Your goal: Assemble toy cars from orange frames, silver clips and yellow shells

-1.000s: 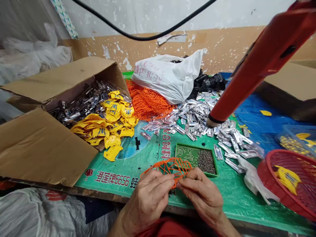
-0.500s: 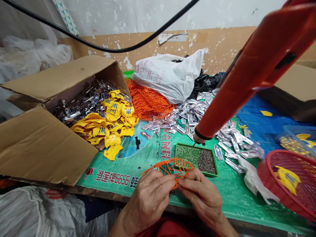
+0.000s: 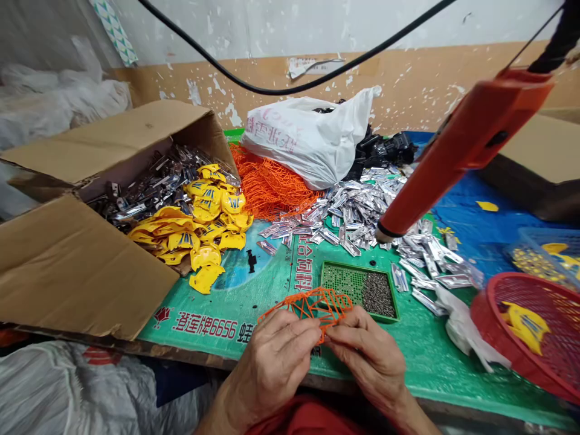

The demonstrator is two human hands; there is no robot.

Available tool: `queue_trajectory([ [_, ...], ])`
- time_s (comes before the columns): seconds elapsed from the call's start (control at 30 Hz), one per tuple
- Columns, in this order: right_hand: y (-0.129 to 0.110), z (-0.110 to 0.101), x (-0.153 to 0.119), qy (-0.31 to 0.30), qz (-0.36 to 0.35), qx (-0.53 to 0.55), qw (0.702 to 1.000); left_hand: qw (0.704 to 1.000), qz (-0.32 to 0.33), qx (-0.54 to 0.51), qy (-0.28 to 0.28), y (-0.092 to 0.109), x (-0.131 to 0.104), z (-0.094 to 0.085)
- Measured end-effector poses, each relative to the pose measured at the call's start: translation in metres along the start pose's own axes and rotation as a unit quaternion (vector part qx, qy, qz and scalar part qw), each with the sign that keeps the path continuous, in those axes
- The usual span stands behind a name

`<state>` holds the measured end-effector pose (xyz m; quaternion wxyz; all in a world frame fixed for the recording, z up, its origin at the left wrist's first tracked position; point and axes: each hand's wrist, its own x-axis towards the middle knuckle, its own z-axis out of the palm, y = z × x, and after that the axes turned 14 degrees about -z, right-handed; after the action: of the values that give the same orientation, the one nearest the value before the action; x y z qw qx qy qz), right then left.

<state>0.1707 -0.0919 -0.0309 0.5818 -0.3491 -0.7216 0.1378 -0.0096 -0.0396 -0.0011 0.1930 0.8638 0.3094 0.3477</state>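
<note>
An orange plastic lattice frame (image 3: 312, 302) is held between both hands at the front of the green-covered table. My left hand (image 3: 276, 356) pinches its near left side, fingers closed. At its near right end, my right hand (image 3: 369, 350) has thumb and fingertips pressed together on the frame. My fingers hide the frame's lower edge, and any small part between them cannot be made out. Just beyond the hands lies a green tray (image 3: 322, 278) with small dark screws (image 3: 379, 294) heaped in its right part.
A red electric screwdriver (image 3: 453, 151) hangs at right over silver metal pieces (image 3: 357, 205). Yellow printed parts (image 3: 206, 220) spill from a cardboard box (image 3: 104, 266). Orange lattice frames (image 3: 272, 187) lie under a white bag (image 3: 312, 136). A red basket (image 3: 487, 308) stands right.
The hanging screwdriver has swung up and away to the right from above the tray, and its black cable has shifted right. Both hands keep their hold on the orange frame, almost unmoved.
</note>
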Motion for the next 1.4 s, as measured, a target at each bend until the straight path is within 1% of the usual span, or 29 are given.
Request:
queue_trajectory([
  [0.3,0.0,0.001,0.002,0.004,-0.003,-0.01,1.0,1.0,0.015,0.022,-0.003,0.003,0.005,-0.004],
  [0.43,0.0,0.002,0.006,0.003,-0.012,-0.052,0.999,0.999,0.011,0.035,-0.002,0.003,0.007,-0.005],
  [0.53,-0.002,0.001,0.011,-0.049,-0.019,-0.107,0.993,0.999,0.0,0.042,-0.011,0.003,0.007,-0.006],
  [0.6,-0.004,0.002,0.013,-0.09,-0.02,-0.116,0.989,0.999,-0.001,0.038,-0.014,0.003,0.006,-0.007],
  [0.63,-0.005,0.002,0.014,-0.1,-0.02,-0.114,0.988,0.999,-0.001,0.04,-0.009,0.003,0.006,-0.007],
  [0.7,-0.006,0.002,0.015,-0.09,-0.017,-0.111,0.99,0.998,-0.003,0.055,0.025,0.003,0.004,-0.007],
  [0.8,-0.005,0.003,0.014,-0.044,0.003,-0.112,0.993,0.988,-0.031,0.096,0.115,0.002,-0.002,-0.007],
  [0.87,-0.005,0.003,0.011,-0.021,0.014,-0.104,0.994,0.98,-0.052,0.121,0.147,0.003,-0.005,-0.008],
  [1.0,-0.005,0.001,0.005,-0.009,0.021,-0.106,0.994,0.975,-0.07,0.143,0.152,0.005,-0.009,-0.007],
  [1.2,-0.005,0.0,0.005,-0.005,-0.01,-0.144,0.989,0.977,-0.063,0.123,0.161,0.006,-0.009,-0.003],
  [1.4,-0.005,0.002,0.004,-0.016,-0.039,-0.174,0.984,0.98,-0.059,0.101,0.163,0.005,-0.01,-0.006],
])
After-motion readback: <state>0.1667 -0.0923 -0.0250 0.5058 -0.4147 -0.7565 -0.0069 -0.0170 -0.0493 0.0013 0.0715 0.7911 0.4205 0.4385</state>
